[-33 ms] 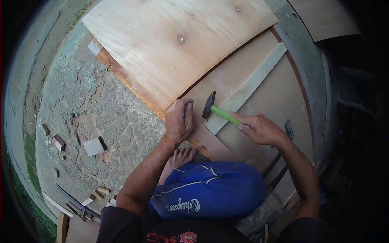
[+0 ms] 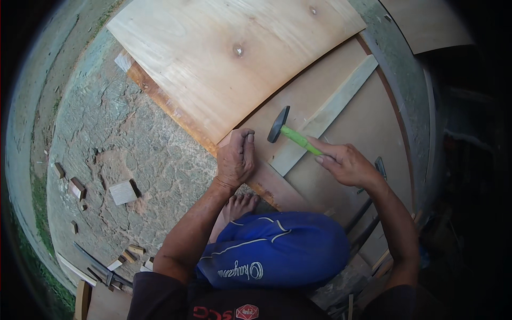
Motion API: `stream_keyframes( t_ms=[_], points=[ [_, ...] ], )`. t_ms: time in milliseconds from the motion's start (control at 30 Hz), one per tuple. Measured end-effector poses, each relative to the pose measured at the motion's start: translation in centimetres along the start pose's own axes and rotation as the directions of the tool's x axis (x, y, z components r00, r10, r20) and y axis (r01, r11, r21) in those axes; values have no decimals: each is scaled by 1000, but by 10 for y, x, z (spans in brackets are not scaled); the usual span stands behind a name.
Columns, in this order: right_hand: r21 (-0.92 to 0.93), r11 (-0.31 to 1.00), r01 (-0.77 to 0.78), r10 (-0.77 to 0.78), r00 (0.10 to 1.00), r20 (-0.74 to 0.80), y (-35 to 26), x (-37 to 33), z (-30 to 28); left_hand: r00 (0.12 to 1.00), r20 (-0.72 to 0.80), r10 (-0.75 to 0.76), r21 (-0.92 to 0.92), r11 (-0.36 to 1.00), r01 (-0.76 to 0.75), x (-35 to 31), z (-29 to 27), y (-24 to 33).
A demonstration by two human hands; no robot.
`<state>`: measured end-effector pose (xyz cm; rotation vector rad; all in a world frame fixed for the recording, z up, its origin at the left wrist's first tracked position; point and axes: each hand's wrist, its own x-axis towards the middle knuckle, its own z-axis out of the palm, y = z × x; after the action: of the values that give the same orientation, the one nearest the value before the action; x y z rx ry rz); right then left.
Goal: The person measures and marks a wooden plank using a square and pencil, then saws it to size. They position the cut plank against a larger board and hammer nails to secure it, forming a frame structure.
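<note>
My right hand is wrapped round the green handle of a hammer. The dark metal head hangs over the frame, to the right of my left hand and apart from it. The fingers of my left hand are closed together at the near corner of a pale plywood sheet, over a wooden frame rail. What they pinch, if anything, is hidden. The sheet covers the far part of the frame. A pale wooden crosspiece runs diagonally over the brown inner panel.
Rough concrete stretches to the left, with a wooden block and several offcuts on it. A long dark tool lies at the lower left. My bare foot is beside the rail. Another board is at the far right.
My right hand has shifted slightly right, and the hammer head has risen a little away from my left hand. The left hand stays in place.
</note>
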<state>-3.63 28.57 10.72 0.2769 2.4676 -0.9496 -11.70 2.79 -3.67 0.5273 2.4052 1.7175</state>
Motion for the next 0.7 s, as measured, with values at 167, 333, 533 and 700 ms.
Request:
stream_keyframes(
  t_ms=[167, 333, 533, 700],
  points=[
    [-72, 995, -65, 77, 979, 187, -9, -11, 19, 998, -22, 59, 19, 998, -59, 2, 2, 0],
    [41, 996, -81, 86, 987, -139, -13, 0, 1, 998, -11, 67, 52, 996, -66, 4, 3, -1],
    [-169, 976, 139, -130, 989, 66, 4, -12, 22, 997, -4, 80, 85, 993, -80, 1, 3, 1],
    [92, 991, -99, 118, 962, -247, -19, -8, 3, 994, -14, 110, 79, 991, -108, 3, 3, 2]
  ],
)
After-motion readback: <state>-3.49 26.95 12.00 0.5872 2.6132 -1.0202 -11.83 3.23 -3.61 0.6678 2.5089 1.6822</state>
